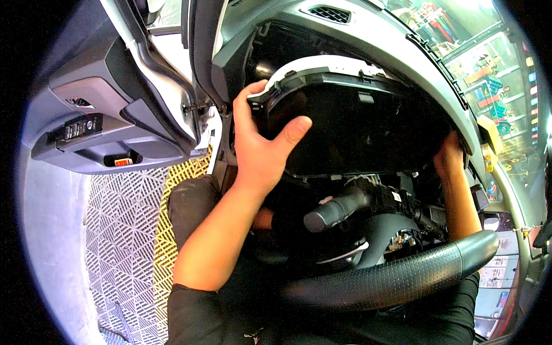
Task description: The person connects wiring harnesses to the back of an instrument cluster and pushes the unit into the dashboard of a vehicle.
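Observation:
A car's instrument cluster (356, 129), with a dark glossy face and a white rear housing, stands tilted in front of the dashboard opening (276, 43). My left hand (259, 146) grips its upper left corner, fingers behind the edge and thumb over the face. At the cluster's right end is my right hand (451, 158), closed around the edge, its fingers mostly hidden in shadow. Below the cluster, the steering column shows a dark stalk (336, 213) and exposed wiring (402, 241). The black steering wheel rim (391, 282) crosses in front of my body, beneath my right forearm.
To the left, the car door (109, 115) stands open over patterned floor tiles (123, 218) with a yellow strip (184, 178). An air vent (329, 14) sits atop the dashboard. Beyond the windshield are shelves (489, 80) with coloured items.

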Motion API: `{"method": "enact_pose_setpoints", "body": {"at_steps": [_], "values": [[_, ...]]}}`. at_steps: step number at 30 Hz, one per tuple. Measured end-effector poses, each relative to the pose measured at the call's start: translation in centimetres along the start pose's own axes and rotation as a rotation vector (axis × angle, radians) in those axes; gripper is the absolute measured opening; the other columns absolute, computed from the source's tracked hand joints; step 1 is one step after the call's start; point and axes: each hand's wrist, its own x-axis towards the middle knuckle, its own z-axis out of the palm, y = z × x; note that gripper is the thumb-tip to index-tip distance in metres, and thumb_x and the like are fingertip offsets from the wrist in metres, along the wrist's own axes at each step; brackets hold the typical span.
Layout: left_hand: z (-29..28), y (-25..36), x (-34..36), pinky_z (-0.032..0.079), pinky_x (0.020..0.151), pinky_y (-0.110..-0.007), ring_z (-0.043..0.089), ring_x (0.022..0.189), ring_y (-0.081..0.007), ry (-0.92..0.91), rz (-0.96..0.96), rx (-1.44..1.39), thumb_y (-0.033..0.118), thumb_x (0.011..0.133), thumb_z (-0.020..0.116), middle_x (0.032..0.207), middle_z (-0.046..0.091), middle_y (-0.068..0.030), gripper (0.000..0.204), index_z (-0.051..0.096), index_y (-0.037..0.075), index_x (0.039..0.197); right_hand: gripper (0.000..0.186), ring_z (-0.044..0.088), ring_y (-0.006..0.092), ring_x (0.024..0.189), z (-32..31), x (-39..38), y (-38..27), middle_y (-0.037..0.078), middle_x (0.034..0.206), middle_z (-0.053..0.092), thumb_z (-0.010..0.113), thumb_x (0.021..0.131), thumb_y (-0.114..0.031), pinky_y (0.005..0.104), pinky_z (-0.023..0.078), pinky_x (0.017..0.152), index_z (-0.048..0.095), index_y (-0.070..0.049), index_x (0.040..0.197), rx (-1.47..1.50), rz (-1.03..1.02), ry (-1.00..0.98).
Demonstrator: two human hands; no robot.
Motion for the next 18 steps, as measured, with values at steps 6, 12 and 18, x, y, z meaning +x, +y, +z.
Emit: {"method": "enact_pose_setpoints", "body": {"at_steps": [6, 12, 18], "values": [[-0.5, -0.3, -0.4, 0.045, 0.110, -0.041, 0.056, 0.127, -0.0248, 0.008, 0.141, 0.301, 0.023, 0.068, 0.100, 0.137, 0.056, -0.0134, 0.092, 0.045, 0.005, 0.140, 0.049, 0.046, 0.0296, 0.139, -1.0, -2.0, -0.5, 0.012, 0.152, 0.050, 0.051, 0.110, -0.033, 0.0448, 0.037, 0.120, 0.046, -0.009, 0.151, 0.189, 0.140, 0.033], [-2.3, -0.2, -0.2, 0.044, 0.111, -0.043, 0.055, 0.130, -0.0287, -0.072, 0.232, 0.103, 0.018, 0.071, 0.098, 0.142, 0.054, -0.0189, 0.093, 0.041, 0.002, 0.142, 0.110, 0.042, 0.0266, 0.145, -4.2, -3.9, 0.3, 0.008, 0.158, 0.044, 0.081, 0.076, -0.070, 0.0451, 0.034, 0.122, 0.037, -0.011, 0.158, -0.004, -0.013, -0.320], [-1.9, -0.9, -0.8, 0.038, 0.116, -0.047, 0.050, 0.135, -0.0332, -0.127, 0.301, -0.053, 0.037, 0.092, 0.079, 0.146, 0.049, -0.0260, 0.083, 0.031, -0.001, 0.148, 0.120, 0.048, 0.0266, 0.137, -4.7, -3.6, -0.6, 0.013, 0.148, 0.051, 0.091, 0.068, -0.064, 0.0417, 0.035, 0.119, 0.038, 0.001, 0.153, -0.390, -0.200, -0.383]]}}
